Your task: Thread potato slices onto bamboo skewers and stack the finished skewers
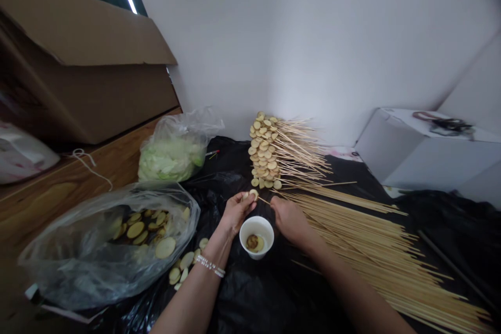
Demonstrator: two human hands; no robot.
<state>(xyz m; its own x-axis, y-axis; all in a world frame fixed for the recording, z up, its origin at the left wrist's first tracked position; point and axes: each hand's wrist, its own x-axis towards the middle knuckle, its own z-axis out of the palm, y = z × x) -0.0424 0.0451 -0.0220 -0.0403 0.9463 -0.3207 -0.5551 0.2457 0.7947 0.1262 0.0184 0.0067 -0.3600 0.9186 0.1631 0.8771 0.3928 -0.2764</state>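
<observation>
My left hand (237,211) pinches pale potato slices (253,195) above a white bowl. A wooden skewer (264,201) runs from those slices to my right hand (288,217), whose fingers are closed round it. Just below and between both hands stands the white bowl (257,222), with a few pieces at its bottom. Behind them lies a stack of filled potato skewers (264,151), slices to the left and bare sticks to the right. Under my right forearm spreads a large heap of bare skewers (352,240). Loose potato slices (186,262) lie beside my left wrist.
An open plastic bag of potato slices (156,227) lies at the left. Behind it sits a bag of pale green vegetable (176,151). A cardboard box (90,88) stands back left, a white box (415,151) right. Black plastic sheeting (266,297) covers the surface before the wall.
</observation>
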